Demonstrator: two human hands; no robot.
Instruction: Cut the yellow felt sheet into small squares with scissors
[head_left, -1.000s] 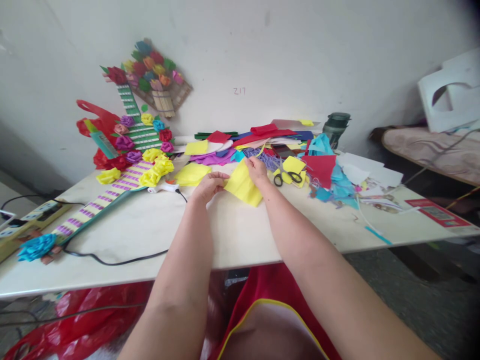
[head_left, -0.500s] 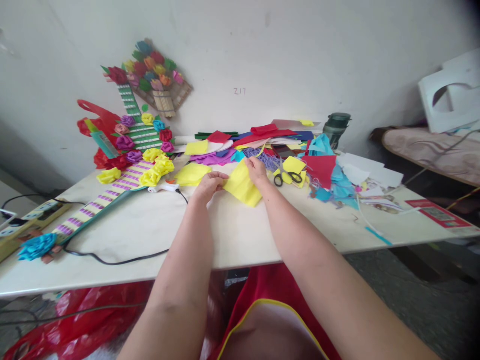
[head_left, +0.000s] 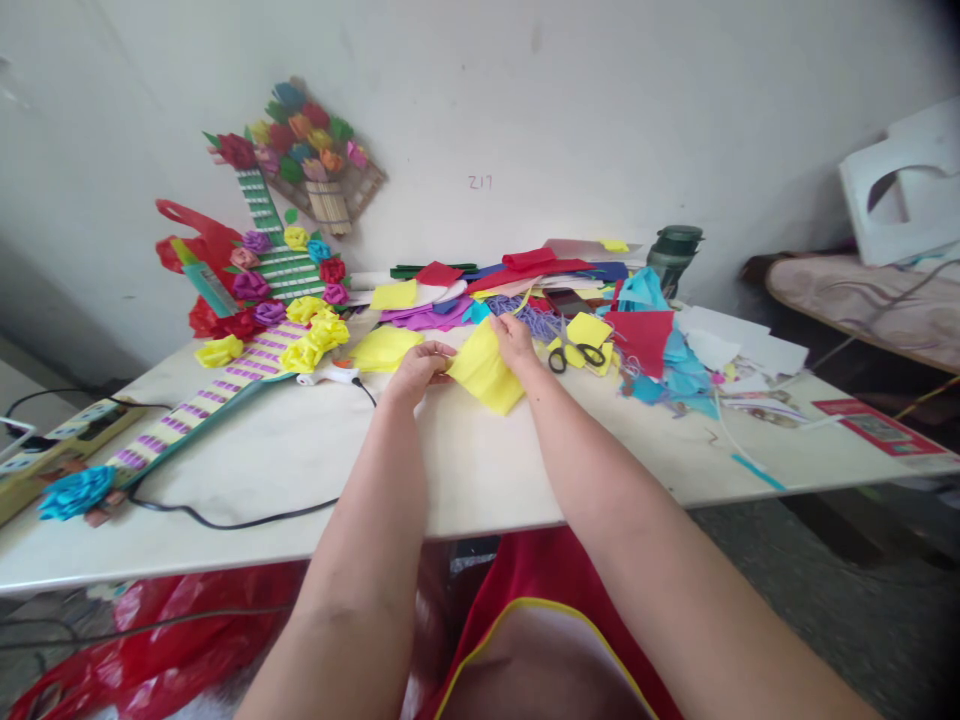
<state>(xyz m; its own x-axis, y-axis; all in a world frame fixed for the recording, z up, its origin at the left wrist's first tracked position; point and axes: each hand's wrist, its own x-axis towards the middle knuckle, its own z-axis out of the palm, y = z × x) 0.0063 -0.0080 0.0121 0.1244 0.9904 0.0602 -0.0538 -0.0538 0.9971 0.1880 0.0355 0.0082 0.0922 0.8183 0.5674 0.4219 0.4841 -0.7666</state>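
Observation:
A square of yellow crepe paper is held between my two hands above the white table. My left hand pinches its left corner. My right hand is closed on its upper right edge, thumb near the top corner. More yellow crepe paper lies flat just beyond my left hand. Black-handled scissors rest to the right of my right hand, beside small yellow paper squares. A white glue gun lies left of my left hand, its black cord trailing away.
A decorated strip with paper flowers fills the left side. Stacked coloured paper lies along the wall. Blue scraps and a red square are at the right. A dark bottle stands behind. A power strip sits far left.
Both hands keep their hold on the yellow crepe paper. The sheet has shifted only very slightly; nothing else has visibly moved.

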